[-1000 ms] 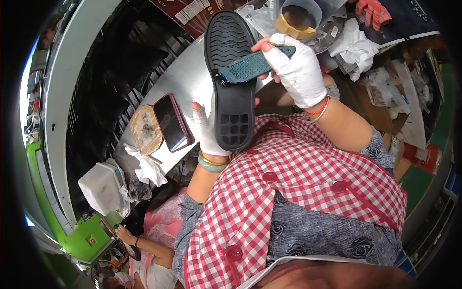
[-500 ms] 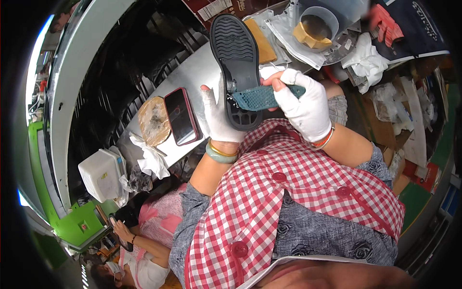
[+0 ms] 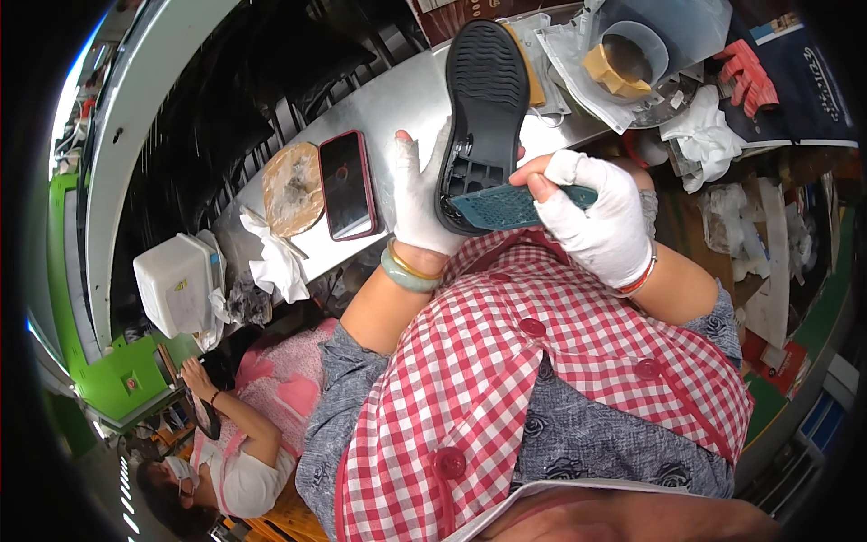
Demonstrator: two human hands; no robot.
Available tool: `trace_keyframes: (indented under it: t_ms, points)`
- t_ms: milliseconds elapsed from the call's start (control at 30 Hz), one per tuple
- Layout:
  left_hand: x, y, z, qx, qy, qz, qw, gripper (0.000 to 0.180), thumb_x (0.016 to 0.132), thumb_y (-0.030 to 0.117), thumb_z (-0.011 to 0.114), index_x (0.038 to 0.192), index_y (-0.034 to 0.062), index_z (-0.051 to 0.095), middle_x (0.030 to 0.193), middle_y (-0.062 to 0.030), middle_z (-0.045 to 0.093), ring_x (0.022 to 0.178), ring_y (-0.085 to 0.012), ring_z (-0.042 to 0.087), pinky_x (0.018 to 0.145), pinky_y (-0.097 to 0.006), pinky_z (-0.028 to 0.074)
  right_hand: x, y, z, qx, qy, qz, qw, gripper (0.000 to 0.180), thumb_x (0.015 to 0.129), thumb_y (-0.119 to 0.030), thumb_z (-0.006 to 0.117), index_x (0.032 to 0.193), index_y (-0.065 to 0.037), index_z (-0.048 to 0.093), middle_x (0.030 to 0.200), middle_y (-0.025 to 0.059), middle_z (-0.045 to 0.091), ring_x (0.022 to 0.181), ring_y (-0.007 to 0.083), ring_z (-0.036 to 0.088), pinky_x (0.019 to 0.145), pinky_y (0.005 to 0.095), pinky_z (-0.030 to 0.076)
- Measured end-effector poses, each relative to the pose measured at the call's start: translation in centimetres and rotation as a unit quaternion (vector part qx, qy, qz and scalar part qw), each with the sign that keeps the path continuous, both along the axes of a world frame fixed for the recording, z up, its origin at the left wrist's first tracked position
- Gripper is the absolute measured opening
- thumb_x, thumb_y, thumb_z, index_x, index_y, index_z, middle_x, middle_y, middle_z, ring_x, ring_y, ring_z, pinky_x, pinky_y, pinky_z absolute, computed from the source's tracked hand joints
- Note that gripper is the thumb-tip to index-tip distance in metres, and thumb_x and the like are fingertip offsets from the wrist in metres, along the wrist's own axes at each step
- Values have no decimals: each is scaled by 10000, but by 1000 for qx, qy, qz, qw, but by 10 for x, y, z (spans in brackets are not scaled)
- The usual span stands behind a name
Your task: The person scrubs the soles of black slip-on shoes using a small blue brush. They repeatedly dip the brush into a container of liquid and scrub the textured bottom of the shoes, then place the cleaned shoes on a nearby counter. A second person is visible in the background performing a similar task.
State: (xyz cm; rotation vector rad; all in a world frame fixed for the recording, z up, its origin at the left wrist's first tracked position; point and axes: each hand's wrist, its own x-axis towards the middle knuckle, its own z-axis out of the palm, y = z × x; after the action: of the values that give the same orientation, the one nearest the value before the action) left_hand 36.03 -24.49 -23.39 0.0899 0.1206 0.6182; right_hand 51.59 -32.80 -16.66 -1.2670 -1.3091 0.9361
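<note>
A black shoe sole (image 3: 489, 86) lies upright along my view, ridged at its far end, with square hollows toward the near end. My left hand (image 3: 421, 200), in a white fingertip-less glove, supports it from below and the left, thumb stretched out; its other fingers are hidden behind the sole. In the matching glove, my right hand (image 3: 603, 221) pinches a flat, textured teal tool (image 3: 502, 210). That tool lies across the near end of the sole; its working edge is hidden. Wet-looking shine marks the sole's left inner rim.
Left of the sole, a red-cased phone (image 3: 348, 185) and a round brown-taped disc (image 3: 293, 190) lie on the metal table (image 3: 397, 99). At the far right are a plastic cup (image 3: 632, 54), crumpled white cloth (image 3: 704, 135) and a red glove (image 3: 748, 79). A co-worker (image 3: 244, 452) sits at lower left.
The teal tool has moved along the sole toward its near end, uncovering more of the square hollows. Both hands and the sole appear shifted slightly right in view.
</note>
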Motion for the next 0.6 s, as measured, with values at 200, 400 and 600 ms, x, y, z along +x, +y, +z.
trace_keyframes:
  t_ms: [200,400,600]
  points:
    - [-6,-2,9,0,171,5,985,835,827,700,169,1382,81,238,1355,-145,356,1245,-249,353,1056,-403,229,8,11,16,-78,24,108,991,164,879,-139,544,899,2,626,732,-6,529,648,44,510,508,169,430]
    - [-17,4,10,68,194,-80,975,855,826,698,217,1356,30,282,1333,-156,382,1202,-244,405,1034,-352,287,5,27,32,-183,47,168,968,183,869,-180,568,911,-12,627,804,23,574,572,60,525,489,174,431]
    - [-22,10,14,165,249,-109,948,878,811,710,248,1338,10,316,1295,-169,423,1160,-242,454,978,-323,372,-4,42,44,-226,5,234,946,211,869,-219,566,922,-22,624,796,12,600,477,42,478,473,168,393]
